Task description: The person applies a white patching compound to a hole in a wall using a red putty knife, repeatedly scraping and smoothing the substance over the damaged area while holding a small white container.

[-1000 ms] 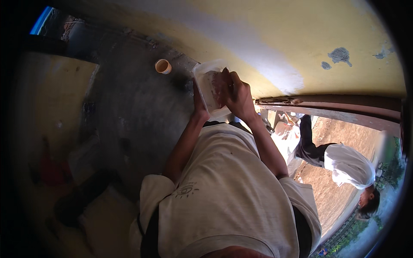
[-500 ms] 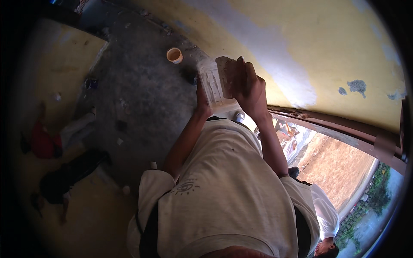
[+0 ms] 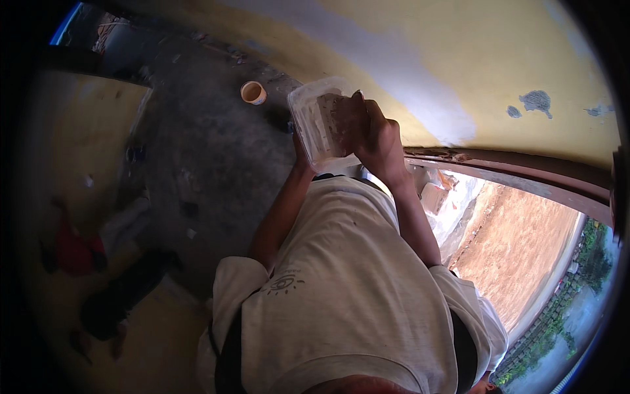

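A clear plastic tub, smeared inside with pale paste, is held up before my chest. My left hand grips it from its left side and underneath, most of the fingers hidden behind it. In my right hand is a flat, wide scraper with a dirty blade, pinched between thumb and fingers. The blade reaches into the tub, over the paste; whether its edge touches the bottom I cannot tell.
A yellow wall with pale smears and grey bare patches rises ahead and to the right. An orange-rimmed bucket stands on the dark floor. Right lies an opening with a brown frame. Two people are at the left, another at the lower right.
My right hand has lowered the scraper into the tub. The tub has shifted slightly left and tilted, showing more of its inside. The people at the left appear lower in view.
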